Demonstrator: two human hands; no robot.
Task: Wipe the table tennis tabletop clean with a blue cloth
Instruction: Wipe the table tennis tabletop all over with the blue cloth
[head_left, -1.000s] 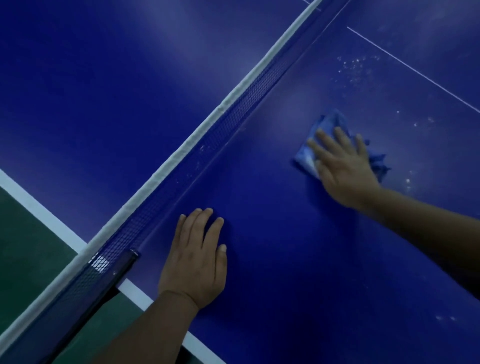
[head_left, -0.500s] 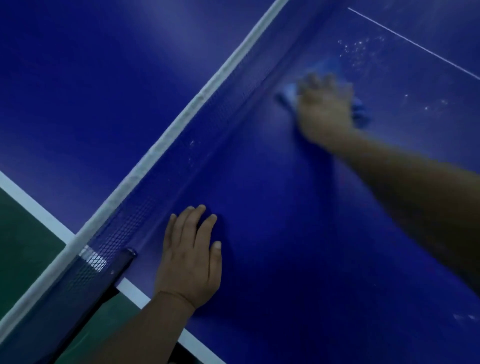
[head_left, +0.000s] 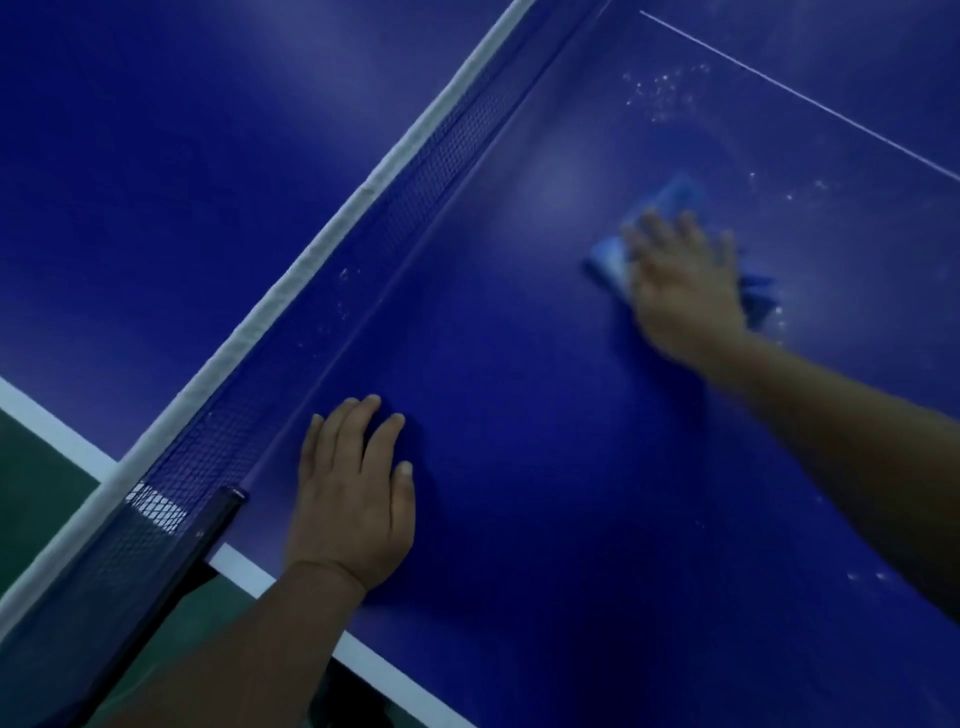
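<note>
We are pressing our right hand (head_left: 684, 283), fingers spread flat though blurred, onto the blue cloth (head_left: 613, 258), which is lying bunched on the tabletop (head_left: 545, 467) at the right, well apart from the net (head_left: 363, 270), with white specks (head_left: 662, 88) scattered beyond it toward the far side. Our left hand (head_left: 353, 499) is resting flat on the near tabletop, fingers straight and close together, just beside the net's dark post (head_left: 213, 525). We are seeing no readable brand, label or writing anywhere.
</note>
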